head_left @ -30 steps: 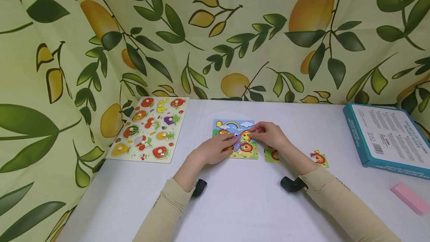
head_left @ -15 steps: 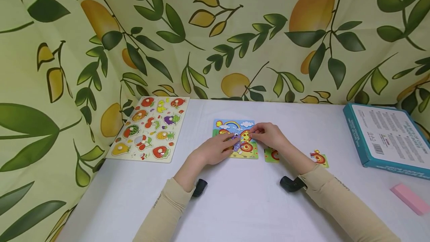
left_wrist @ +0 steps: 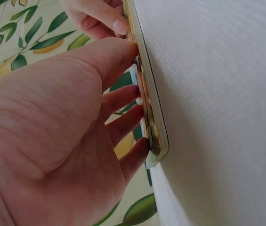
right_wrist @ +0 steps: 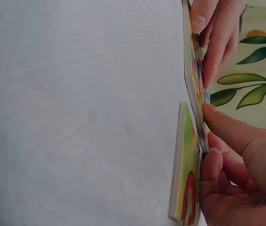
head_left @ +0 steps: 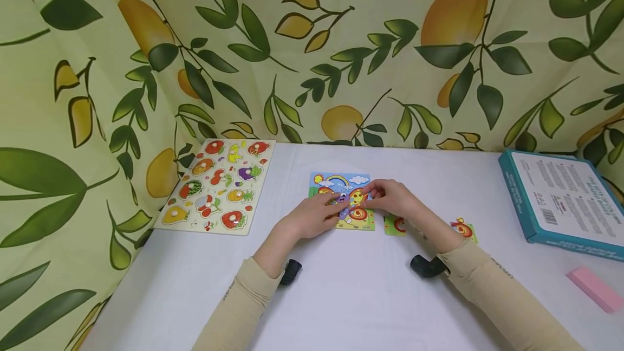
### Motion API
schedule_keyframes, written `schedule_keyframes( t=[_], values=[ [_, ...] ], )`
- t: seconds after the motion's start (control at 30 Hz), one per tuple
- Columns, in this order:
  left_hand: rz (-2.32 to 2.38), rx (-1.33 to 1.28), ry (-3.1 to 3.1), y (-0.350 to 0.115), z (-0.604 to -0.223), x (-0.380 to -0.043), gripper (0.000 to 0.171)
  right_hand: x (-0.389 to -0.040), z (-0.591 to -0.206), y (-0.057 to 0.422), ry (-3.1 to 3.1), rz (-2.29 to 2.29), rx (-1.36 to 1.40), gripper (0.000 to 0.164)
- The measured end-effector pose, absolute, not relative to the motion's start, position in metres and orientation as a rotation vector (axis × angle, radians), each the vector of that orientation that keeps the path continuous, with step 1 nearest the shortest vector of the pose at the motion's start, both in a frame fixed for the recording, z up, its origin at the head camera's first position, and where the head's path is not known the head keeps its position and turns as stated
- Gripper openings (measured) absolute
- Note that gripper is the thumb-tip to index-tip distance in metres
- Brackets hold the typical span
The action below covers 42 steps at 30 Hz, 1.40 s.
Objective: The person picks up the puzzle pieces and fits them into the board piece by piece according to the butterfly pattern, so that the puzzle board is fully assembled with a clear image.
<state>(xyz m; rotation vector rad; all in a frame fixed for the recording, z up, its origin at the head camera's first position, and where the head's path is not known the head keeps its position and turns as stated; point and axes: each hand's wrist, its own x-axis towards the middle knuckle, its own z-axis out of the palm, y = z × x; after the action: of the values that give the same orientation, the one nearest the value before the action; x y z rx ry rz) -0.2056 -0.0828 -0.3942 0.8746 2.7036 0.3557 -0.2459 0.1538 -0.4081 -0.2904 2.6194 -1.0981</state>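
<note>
A butterfly jigsaw puzzle [head_left: 351,225] lies flat on the white table, with a rainbow and clouds along its top. My left hand [head_left: 314,218] rests on its left part; in the left wrist view the fingertips of that hand [left_wrist: 62,117] press on the picture face. At the right wing, my right hand [head_left: 394,198] touches the puzzle with thumb and forefinger spread apart. The right wrist view has the thumb tip on the face and the other fingers bent at the edge. A loose green-and-red puzzle piece [head_left: 394,225] lies beside the puzzle, partly under the right hand.
Another loose puzzle piece [head_left: 463,229] lies farther right, near the right forearm. A fruit peg puzzle board [head_left: 221,188] sits at the left. On the right are a teal-and-white box [head_left: 565,199] and a pink block [head_left: 595,288]. A leaf-patterned curtain [head_left: 292,69] hangs behind the table.
The right hand's thumb and forefinger have moved apart, the thumb sliding lower over the right wing. The left hand stays on the puzzle in much the same place.
</note>
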Motion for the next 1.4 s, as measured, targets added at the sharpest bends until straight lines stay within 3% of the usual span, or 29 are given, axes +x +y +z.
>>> schedule_keyframes(
  t=[0.67, 0.87, 1.1, 1.4],
  values=[
    [0.305, 0.894, 2.719, -0.081, -0.394, -0.206, 0.046, -0.242, -0.407, 0.161, 2.605, -1.098, -0.391, 0.033],
    [0.321, 0.892, 2.726, -0.082, -0.395, -0.205, 0.047, -0.225, -0.401, 0.183, 2.617, -1.094, -0.520, 0.034],
    [0.415, 0.926, 2.729, -0.083, -0.393, -0.202, 0.048, -0.197, -0.399, 0.206, 2.773, -1.021, -0.469, 0.025],
    [0.384, 0.950, 2.824, -0.082, -0.394, -0.203, 0.047, -0.180, -0.398, 0.214, 2.847, -0.863, -0.479, 0.038]
  ],
)
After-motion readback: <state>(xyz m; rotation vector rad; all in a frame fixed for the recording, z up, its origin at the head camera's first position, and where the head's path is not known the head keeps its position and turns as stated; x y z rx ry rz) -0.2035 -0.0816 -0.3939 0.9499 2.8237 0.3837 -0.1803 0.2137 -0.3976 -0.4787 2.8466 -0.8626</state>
